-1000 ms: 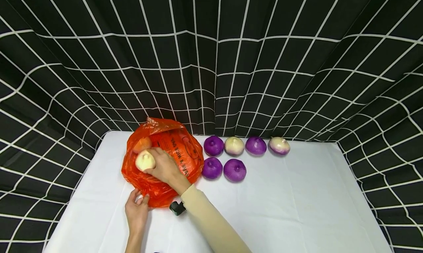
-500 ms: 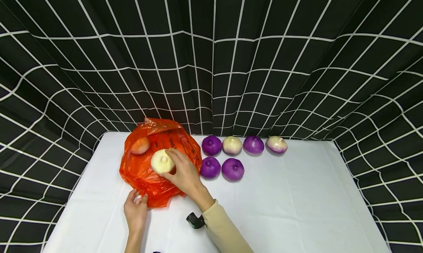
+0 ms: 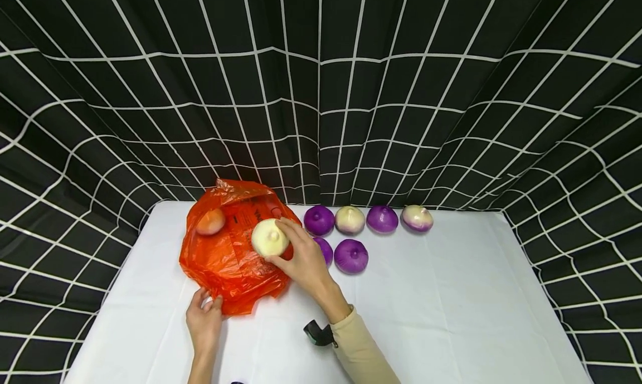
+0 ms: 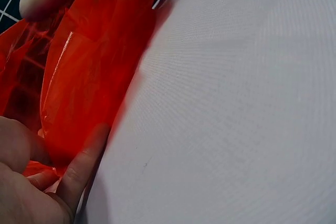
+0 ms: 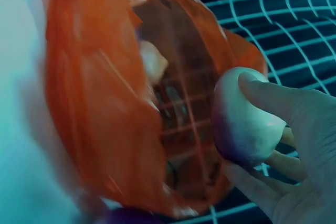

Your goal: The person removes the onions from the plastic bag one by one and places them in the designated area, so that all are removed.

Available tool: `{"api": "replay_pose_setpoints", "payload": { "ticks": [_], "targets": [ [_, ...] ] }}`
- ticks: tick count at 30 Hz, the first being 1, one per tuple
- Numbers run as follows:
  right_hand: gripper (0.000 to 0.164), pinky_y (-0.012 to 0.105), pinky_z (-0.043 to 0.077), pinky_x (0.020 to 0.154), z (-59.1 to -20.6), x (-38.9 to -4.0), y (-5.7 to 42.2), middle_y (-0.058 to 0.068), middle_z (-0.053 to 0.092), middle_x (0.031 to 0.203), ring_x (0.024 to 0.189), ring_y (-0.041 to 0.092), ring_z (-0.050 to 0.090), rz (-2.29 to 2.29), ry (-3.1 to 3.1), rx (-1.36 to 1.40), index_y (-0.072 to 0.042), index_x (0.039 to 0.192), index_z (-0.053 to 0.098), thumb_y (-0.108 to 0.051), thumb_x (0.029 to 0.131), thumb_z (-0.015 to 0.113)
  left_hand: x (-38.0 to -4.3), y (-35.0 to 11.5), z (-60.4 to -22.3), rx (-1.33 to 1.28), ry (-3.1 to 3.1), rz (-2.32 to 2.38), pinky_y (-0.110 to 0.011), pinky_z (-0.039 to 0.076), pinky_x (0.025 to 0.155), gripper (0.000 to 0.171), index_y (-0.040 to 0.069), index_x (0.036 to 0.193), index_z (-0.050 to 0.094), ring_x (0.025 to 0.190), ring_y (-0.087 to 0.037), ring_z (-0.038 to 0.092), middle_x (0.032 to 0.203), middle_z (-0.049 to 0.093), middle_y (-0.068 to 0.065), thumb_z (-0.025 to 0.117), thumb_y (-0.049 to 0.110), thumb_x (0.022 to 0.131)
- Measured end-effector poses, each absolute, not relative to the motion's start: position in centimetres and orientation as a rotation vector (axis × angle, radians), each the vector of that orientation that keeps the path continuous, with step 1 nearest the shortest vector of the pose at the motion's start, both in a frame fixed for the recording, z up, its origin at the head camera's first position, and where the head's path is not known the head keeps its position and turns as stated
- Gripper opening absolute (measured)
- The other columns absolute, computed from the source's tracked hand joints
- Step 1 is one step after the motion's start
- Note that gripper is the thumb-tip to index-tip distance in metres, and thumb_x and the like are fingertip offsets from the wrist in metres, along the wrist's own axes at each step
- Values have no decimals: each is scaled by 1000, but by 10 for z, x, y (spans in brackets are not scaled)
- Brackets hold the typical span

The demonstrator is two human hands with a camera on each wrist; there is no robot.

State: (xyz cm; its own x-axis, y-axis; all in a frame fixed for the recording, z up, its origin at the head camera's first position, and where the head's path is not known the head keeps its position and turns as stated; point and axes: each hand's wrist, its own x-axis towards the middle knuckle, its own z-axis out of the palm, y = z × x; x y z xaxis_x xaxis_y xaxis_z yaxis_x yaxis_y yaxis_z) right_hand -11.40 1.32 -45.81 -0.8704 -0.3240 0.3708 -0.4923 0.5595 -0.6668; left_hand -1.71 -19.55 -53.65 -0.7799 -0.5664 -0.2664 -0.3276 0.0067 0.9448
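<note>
A pale onion with a purple underside (image 3: 268,238) is gripped between the thumb and fingers of my right hand (image 3: 306,264). In the head view it appears over the right part of an orange-red plastic bag (image 3: 228,275); in the right wrist view it is at the bag's open mouth. My left hand (image 3: 204,320) pinches the bag's near rim, with thumb and finger on the plastic in the left wrist view. Inside the bag lies another round, pale orange-looking vegetable (image 3: 210,222). The right hand partly covers a purple onion (image 3: 325,252) on the table.
Right of the bag, a back row holds a purple onion (image 3: 319,220), a pale one (image 3: 350,220), another purple one (image 3: 382,219) and a white-purple one (image 3: 417,218). One more purple onion (image 3: 351,256) sits in front. Black gridded cloth (image 3: 401,122) walls the white table (image 3: 451,317).
My right hand has carried the onion rightward from the left part of the bag to its right side. The vegetable inside is now uncovered. My left hand keeps its hold on the rim.
</note>
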Motion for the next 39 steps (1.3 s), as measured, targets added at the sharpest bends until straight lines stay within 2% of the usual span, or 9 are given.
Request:
{"api": "replay_pose_setpoints", "payload": {
  "ticks": [10,18,26,32,39],
  "targets": [
    [71,35,46,103,-447,-129,60,12,53,140,124,26,54,1205,-2522,538,-4,135,56,-24,75,87,-18,-194,-539,941,-2090,-1849,-17,51,48,47,-12,138,39,64,6,55,129,47,-26,52,-8,94],
    [73,34,57,84,-448,-132,101,14,51,140,117,27,58,1260,-2509,427,-2,136,54,-20,74,88,-18,-193,-538,945,-2090,-1839,-17,52,48,45,-12,137,42,64,6,55,127,48,-25,52,-8,93],
    [72,35,58,81,-454,-120,141,15,52,139,120,30,57,1313,-2506,323,0,135,54,-15,73,87,-17,-195,-537,945,-2091,-1845,-17,52,49,46,-12,138,40,65,7,56,130,47,-26,52,-8,93],
    [71,33,58,82,-466,-118,174,12,54,137,117,26,56,1308,-2522,209,-2,136,54,-14,74,87,-18,-195,-537,953,-2095,-1841,-17,52,49,47,-11,139,40,66,7,55,129,47,-26,52,-7,94],
    [72,38,57,82,-481,-113,200,18,52,138,121,31,54,1249,-2579,121,2,136,52,-12,74,87,-17,-196,-538,940,-2125,-1823,-16,51,50,47,-12,139,39,65,7,54,130,47,-27,53,-7,94]
  ]
}}
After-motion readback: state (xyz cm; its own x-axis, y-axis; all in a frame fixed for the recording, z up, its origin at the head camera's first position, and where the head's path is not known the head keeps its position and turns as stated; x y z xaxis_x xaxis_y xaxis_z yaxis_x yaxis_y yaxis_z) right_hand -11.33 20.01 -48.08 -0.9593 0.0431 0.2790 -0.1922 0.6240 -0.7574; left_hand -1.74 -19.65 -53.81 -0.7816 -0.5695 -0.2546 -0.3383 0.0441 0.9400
